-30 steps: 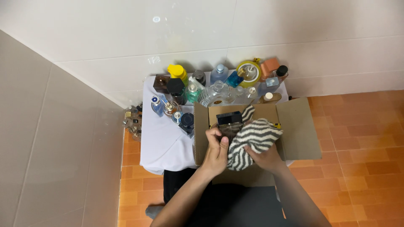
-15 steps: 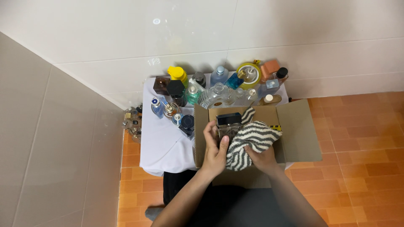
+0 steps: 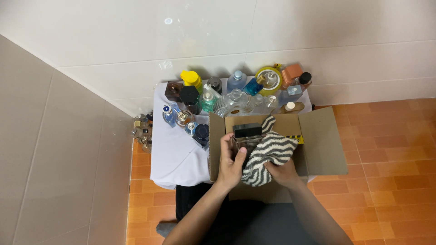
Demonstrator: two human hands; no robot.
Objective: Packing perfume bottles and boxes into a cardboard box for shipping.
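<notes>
Head view, looking straight down: my left hand (image 3: 232, 162) is wrapped around a clear glass bottle with a black cap (image 3: 246, 136), fingers closed on its side, holding it over the open cardboard box (image 3: 320, 140). My right hand (image 3: 282, 171) is bunched into a grey and white striped cloth (image 3: 268, 154), gripping it from below and pressing it against the bottle, so the cloth covers most of the glass on the right side. The two hands sit close together, with bottle and cloth between them. One end of the cloth trails up toward the far wall of the box.

The box rests on the front right part of the desk (image 3: 175, 149), its flaps spread open, the right flap hanging out over the orange tile floor (image 3: 386, 181). The desk is draped in a white sheet and pushed against the white tiled wall. Behind and left of the box stands a crowd of perfume bottles: a yellow-capped one (image 3: 190, 79), a round yellow one (image 3: 268, 80), a teal one (image 3: 208, 101), a dark brown square one (image 3: 173, 90). A few small bottles sit on the floor left of the desk (image 3: 141, 131).
</notes>
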